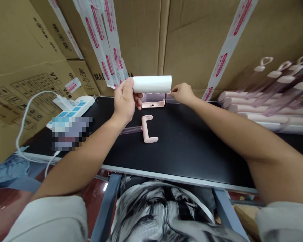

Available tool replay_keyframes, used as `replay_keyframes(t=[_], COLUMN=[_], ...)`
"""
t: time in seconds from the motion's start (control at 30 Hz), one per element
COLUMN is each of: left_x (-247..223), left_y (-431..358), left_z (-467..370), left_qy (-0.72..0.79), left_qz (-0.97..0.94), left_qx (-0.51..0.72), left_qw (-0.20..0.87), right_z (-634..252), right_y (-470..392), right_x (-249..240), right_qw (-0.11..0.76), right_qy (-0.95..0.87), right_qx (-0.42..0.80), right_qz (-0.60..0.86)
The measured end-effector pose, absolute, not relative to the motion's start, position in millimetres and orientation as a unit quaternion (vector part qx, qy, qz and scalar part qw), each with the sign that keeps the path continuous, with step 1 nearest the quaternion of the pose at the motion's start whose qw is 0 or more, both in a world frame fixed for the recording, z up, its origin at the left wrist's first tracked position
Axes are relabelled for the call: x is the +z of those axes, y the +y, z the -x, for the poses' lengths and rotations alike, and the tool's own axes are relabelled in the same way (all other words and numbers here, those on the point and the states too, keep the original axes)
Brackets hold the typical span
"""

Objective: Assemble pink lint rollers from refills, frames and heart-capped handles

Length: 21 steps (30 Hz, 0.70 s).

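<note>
Rightward, the white roll [153,84] extends from left hand [125,100].

The white roll [152,84] is long and round, like a fat tube. Its white side looks smooth, and its right end is cut straight. It is up in the air over the far part of the bench [192,151], lying level from left to right. The grip of the left hand [123,102] holds its left end. Its lower right corner is close to the grip of the right hand [184,94], but I can't tell if they touch.
</note>
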<state>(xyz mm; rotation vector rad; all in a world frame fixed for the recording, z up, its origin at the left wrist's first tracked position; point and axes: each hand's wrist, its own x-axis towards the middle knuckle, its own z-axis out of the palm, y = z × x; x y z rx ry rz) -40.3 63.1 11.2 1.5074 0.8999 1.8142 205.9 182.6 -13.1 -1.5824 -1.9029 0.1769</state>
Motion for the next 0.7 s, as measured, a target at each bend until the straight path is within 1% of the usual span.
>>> replay_keyframes(t=[0.07, 0.1, 0.2, 0.27, 0.37, 0.43, 0.53, 0.7], left_x=[13.7, 14.8, 16.9, 17.2, 16.8, 16.2, 13.1, 4.7], left_y=[59.9, 58.3, 53.7, 50.2, 42.5, 36.9, 32.8, 43.0], left_z=[38.5, 37.9, 37.7, 37.7, 35.8, 33.5, 30.1, 29.2], left_qy=[0.340, 0.340, 0.347, 0.358, 0.374, 0.380, 0.382, 0.393], left_qz=[-0.567, -0.567, -0.577, -0.601, -0.647, -0.674, -0.691, -0.654], left_qx=[0.685, 0.683, 0.662, 0.626, 0.557, 0.521, 0.497, 0.553], left_qw=[0.307, 0.311, 0.328, 0.344, 0.361, 0.361, 0.360, 0.336], right_z=[-206.5, -206.3, -203.2, -199.2, -191.2, -185.6, -177.7, -168.4], right_y=[179.0, 176.7, 164.6, 149.2, 116.6, 94.5, 71.8, 59.9], right_x=[-11.2, -9.1, 2.0, 12.4, 28.7, 36.3, 37.4, 25.3], right_qw=[0.311, 0.323, 0.404, 0.444, 0.440, 0.407, 0.366, 0.398], right_qy=[-0.732, -0.733, -0.724, -0.725, -0.755, -0.790, -0.850, -0.893], right_qx=[0.058, 0.065, 0.113, 0.174, 0.311, 0.357, 0.306, 0.101], right_qz=[0.603, 0.595, 0.547, 0.497, 0.373, 0.288, 0.223, 0.186])
